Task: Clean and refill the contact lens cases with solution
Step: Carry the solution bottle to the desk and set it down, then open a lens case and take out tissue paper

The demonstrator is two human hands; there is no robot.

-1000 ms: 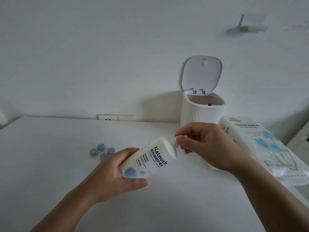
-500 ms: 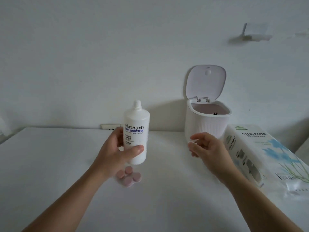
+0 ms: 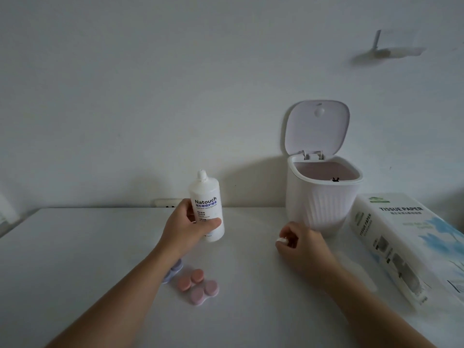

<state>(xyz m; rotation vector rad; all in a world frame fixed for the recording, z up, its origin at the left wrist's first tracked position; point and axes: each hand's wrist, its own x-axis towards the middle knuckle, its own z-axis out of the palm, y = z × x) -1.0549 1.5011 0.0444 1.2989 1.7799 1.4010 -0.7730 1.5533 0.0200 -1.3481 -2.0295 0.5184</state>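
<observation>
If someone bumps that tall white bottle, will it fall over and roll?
Probably yes once let go: the bottle is tall and narrow, so a bump could tip it. Its round body would likely roll. For now the left hand grips it upright, and with its cap seemingly off, tipping might spill.

We see both forearms bare to the frame's lower edge, no sleeves, watch or rings visible; the left hand and right hand wear no gloves.
</observation>
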